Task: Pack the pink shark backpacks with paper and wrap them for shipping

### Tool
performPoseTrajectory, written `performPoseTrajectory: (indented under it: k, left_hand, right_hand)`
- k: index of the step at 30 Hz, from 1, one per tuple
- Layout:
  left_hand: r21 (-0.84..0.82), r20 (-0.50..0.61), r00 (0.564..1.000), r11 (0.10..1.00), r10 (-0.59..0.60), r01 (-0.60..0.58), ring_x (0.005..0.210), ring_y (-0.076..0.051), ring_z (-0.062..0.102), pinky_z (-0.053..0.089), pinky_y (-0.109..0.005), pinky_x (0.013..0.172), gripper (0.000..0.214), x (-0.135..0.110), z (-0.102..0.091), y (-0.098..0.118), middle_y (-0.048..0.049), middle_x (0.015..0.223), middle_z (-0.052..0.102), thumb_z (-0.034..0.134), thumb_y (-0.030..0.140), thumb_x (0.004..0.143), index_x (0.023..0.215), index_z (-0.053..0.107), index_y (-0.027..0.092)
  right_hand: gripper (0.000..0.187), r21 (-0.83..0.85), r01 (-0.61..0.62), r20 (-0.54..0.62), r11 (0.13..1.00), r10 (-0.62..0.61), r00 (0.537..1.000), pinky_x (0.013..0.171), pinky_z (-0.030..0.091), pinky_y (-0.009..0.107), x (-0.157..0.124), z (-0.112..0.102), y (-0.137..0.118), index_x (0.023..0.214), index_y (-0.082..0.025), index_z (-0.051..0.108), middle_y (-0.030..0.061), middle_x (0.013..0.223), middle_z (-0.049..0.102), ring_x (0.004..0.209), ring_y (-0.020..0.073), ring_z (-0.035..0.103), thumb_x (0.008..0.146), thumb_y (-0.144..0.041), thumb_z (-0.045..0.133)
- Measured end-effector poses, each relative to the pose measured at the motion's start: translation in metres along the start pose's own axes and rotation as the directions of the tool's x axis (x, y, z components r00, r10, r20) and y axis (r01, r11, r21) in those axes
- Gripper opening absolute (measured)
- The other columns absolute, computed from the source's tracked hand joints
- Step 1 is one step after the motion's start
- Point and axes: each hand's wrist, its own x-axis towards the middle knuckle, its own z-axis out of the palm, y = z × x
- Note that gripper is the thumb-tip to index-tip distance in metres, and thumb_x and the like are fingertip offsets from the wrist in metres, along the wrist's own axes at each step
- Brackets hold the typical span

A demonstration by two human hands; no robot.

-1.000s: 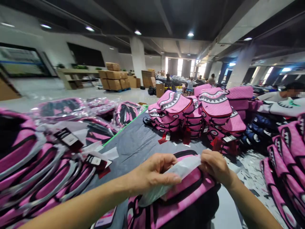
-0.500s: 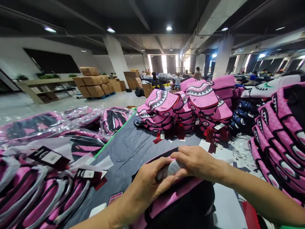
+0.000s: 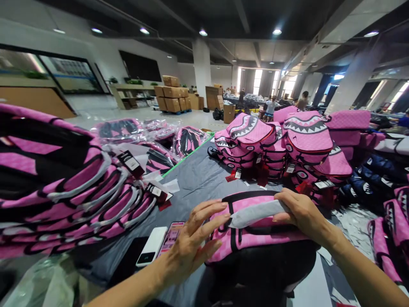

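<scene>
A pink and black backpack (image 3: 263, 243) lies on the grey-covered table (image 3: 196, 183) just in front of me. Its top handle is wrapped in a pale grey-white sheet (image 3: 255, 214), perhaps paper or thin foam. My right hand (image 3: 300, 211) pinches the right end of the wrapped handle between thumb and fingers. At the other end, my left hand (image 3: 193, 236) is open, fingers apart, beside the pink fabric. Its fingertips come close to the wrapping's left end; whether they touch it I cannot tell.
Pink backpacks with wrapped handles are stacked at left (image 3: 89, 187). More backpacks with shark-mouth prints (image 3: 308, 132) stand behind. A power bank (image 3: 152, 245) and a phone (image 3: 172, 234) lie by my left arm. Paper scraps (image 3: 354, 226) lie at right. Cartons (image 3: 172, 96) and people are farther off.
My left hand has let go of the handle wrapping and opened toward the left. The right hand has shifted to the handle's right end. The view has turned left.
</scene>
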Motion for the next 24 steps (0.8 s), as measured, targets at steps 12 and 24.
performPoseTrajectory:
  k: [12,24]
  left_hand:
    - [-0.493,-0.004,0.864,0.753,-0.503,0.436,0.081,-0.014,0.067,0.055,-0.026,0.076,0.023,0.071,0.013,-0.003,-0.0049,0.100,0.071,0.055,0.037,0.096,0.108,0.066,0.020]
    - [-0.141,0.922,0.212,-0.228,0.324,0.963,0.073,-0.026,0.070,0.055,-0.034,0.064,0.088,0.139,0.064,0.024,-0.0146,0.078,0.073,0.037,0.087,0.080,0.090,0.072,0.006]
  right_hand:
    - [0.028,-0.054,0.096,0.066,0.994,-0.092,0.994,0.059,0.042,0.023,-0.006,0.000,0.002,0.101,-0.015,0.054,0.0025,0.080,0.056,0.064,0.0131,0.053,0.107,-0.022,0.028]
    - [0.037,-0.236,0.130,0.046,0.963,-0.122,0.991,0.054,0.035,0.026,-0.022,-0.011,-0.024,0.085,-0.016,0.054,0.0011,0.071,0.050,0.059,0.0141,0.043,0.104,-0.013,0.023]
